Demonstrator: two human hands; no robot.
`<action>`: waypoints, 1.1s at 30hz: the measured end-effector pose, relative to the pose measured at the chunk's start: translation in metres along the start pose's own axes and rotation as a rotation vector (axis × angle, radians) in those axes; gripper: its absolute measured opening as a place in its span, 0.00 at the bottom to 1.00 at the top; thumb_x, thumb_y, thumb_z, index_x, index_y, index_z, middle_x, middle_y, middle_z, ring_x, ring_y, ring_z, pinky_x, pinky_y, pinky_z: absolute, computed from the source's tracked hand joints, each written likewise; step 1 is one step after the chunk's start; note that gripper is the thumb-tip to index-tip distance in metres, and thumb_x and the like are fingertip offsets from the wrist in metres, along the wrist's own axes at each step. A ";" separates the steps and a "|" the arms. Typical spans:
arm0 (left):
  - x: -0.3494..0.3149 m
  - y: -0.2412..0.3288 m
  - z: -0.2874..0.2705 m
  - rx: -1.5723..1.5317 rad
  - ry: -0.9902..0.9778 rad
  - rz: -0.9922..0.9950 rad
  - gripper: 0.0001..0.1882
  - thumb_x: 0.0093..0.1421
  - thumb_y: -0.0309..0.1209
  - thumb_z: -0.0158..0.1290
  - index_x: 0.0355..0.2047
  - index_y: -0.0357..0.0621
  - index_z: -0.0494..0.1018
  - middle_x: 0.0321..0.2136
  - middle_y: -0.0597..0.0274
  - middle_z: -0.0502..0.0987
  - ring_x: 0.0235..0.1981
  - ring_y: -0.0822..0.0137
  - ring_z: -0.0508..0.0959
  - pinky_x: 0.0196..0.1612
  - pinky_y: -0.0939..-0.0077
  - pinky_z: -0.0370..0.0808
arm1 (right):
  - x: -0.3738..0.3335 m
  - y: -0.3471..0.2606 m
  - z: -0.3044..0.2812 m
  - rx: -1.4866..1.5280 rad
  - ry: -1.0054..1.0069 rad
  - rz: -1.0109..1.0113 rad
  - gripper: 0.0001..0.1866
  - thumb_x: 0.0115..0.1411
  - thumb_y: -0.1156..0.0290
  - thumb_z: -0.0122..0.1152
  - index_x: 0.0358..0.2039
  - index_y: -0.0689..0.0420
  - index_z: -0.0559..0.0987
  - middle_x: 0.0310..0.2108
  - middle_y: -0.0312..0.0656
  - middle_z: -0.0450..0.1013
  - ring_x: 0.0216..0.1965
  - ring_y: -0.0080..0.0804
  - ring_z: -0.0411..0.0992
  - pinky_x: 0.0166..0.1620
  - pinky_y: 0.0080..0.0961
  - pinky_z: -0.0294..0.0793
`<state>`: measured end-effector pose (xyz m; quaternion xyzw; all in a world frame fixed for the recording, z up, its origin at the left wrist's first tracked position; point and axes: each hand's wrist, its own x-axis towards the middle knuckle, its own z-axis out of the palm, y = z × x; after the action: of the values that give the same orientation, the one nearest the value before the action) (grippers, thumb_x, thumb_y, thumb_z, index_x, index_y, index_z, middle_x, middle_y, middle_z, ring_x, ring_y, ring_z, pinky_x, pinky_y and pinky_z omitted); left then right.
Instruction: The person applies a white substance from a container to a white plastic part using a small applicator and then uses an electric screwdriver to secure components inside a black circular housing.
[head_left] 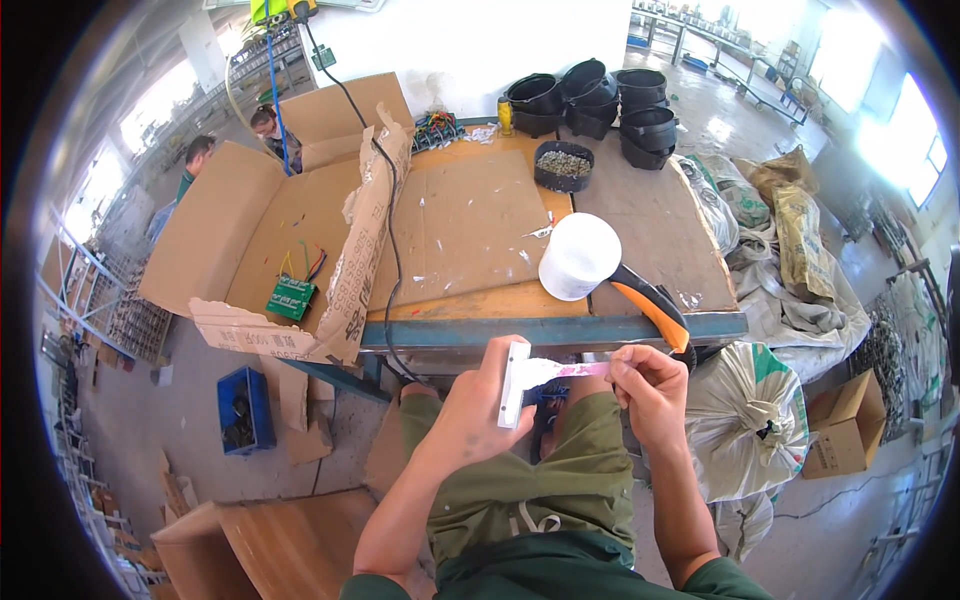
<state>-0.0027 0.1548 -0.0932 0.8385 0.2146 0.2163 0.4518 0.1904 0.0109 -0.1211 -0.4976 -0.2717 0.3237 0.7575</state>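
Observation:
Over my lap, just in front of the table edge, my left hand [468, 415] grips a narrow white-and-silver rectangular piece [511, 386], held on end. My right hand [652, 392] pinches a thin pink stick [586, 370] between thumb and fingers. White paste [541, 372] coats the stick's far end, which meets the face of the piece. On the table close by stands a white tub [580, 256]; its contents are hidden. Beside it, an orange-and-black handle [650, 304] hangs over the edge.
An open cardboard box [225, 215] at left holds a green circuit board [291, 297] with wires. A black cable [394, 235] crosses the table. Behind are a tray of small parts [563, 166] and black containers [588, 92]. Sacks [745, 420] stand at right; two people are at far left.

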 end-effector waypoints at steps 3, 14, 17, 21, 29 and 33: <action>-0.001 0.001 0.002 -0.011 -0.031 0.011 0.38 0.49 0.24 0.65 0.58 0.44 0.59 0.23 0.58 0.73 0.23 0.59 0.76 0.31 0.68 0.72 | 0.008 0.003 -0.003 0.004 0.063 -0.054 0.02 0.62 0.82 0.62 0.36 0.65 0.81 0.30 0.36 0.77 0.24 0.16 0.68 0.26 0.14 0.64; -0.004 -0.007 0.005 -0.020 0.004 0.008 0.36 0.50 0.24 0.63 0.58 0.45 0.59 0.27 0.57 0.76 0.27 0.57 0.80 0.33 0.68 0.74 | -0.024 0.001 0.006 0.014 -0.011 0.097 0.03 0.62 0.83 0.61 0.36 0.65 0.81 0.31 0.38 0.77 0.25 0.16 0.70 0.26 0.12 0.66; -0.004 -0.008 0.008 -0.031 -0.001 0.011 0.36 0.50 0.24 0.64 0.58 0.45 0.59 0.25 0.59 0.74 0.25 0.60 0.78 0.32 0.69 0.73 | -0.015 0.002 0.007 -0.041 0.003 0.010 0.02 0.62 0.82 0.62 0.36 0.65 0.80 0.32 0.38 0.78 0.26 0.15 0.70 0.26 0.13 0.66; -0.005 -0.006 0.007 -0.041 -0.002 0.005 0.36 0.50 0.24 0.64 0.58 0.44 0.60 0.23 0.62 0.72 0.23 0.64 0.75 0.30 0.71 0.71 | 0.003 0.007 -0.006 -0.028 0.043 -0.035 0.03 0.62 0.82 0.62 0.36 0.65 0.81 0.29 0.36 0.77 0.25 0.14 0.69 0.26 0.14 0.65; -0.006 -0.010 0.006 -0.053 -0.025 -0.002 0.36 0.50 0.23 0.63 0.58 0.43 0.61 0.22 0.62 0.71 0.23 0.64 0.75 0.30 0.71 0.71 | -0.006 0.013 0.005 -0.013 -0.001 0.064 0.03 0.63 0.80 0.63 0.37 0.64 0.81 0.30 0.37 0.78 0.24 0.16 0.69 0.26 0.14 0.65; -0.008 -0.012 0.008 -0.068 -0.037 -0.003 0.35 0.50 0.23 0.63 0.58 0.42 0.61 0.23 0.62 0.72 0.24 0.64 0.76 0.31 0.71 0.71 | 0.002 0.016 -0.006 0.024 0.039 0.036 0.04 0.63 0.80 0.63 0.37 0.64 0.81 0.29 0.37 0.78 0.25 0.16 0.69 0.26 0.14 0.65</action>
<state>-0.0064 0.1511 -0.1088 0.8263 0.2002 0.2070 0.4841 0.1928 0.0141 -0.1373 -0.4997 -0.2437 0.3308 0.7626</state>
